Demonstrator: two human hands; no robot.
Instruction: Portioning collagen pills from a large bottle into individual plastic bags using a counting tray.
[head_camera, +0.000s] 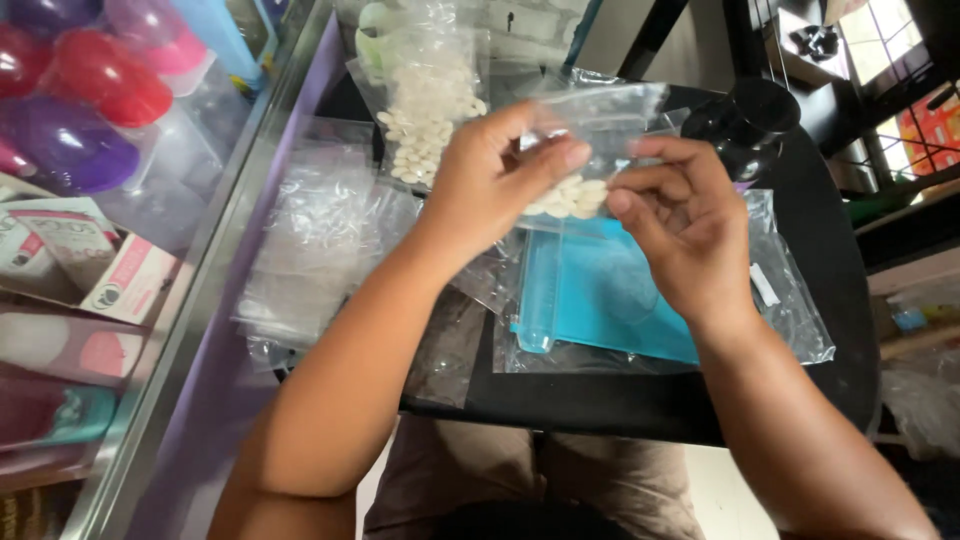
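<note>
1. Up close, the left hand (490, 180) and right hand (680, 225) pinch a small clear bag (600, 125) of white pieces above the counter (640, 400), fingers clamped on it from either side.
2. Thin, slippery plastic like this probably sags; its top edges look best for gripping.
3. Below lies a blue sleeve (600, 290).
4. Farther back, a fuller bag (430, 110) rests by a black cup (745, 125).

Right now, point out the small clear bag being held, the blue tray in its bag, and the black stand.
small clear bag (610, 115), head view, upper clear part above the white pieces.
blue tray (600, 290), head view, middle of its flat blue face.
black stand (745, 125), head view, its rounded body.
</note>
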